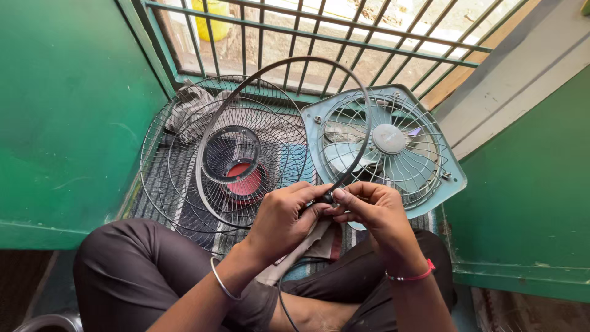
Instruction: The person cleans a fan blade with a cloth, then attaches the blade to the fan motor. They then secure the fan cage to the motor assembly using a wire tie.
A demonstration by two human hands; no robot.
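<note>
I noted both hands meeting at lower centre: left hand (286,215) and right hand (369,209) pinched shut on the joint of the dark rim band (246,83), probably steadying its clasp. Wire fan guards (178,154) lay left, blue exhaust fan (387,144) right.

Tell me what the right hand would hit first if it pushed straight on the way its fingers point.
The right hand points left, its fingertips meeting the left hand at the dark ring's clamp. It would press into the left hand's fingers first; beyond lie the round wire fan guards, though depth is unclear.
</note>
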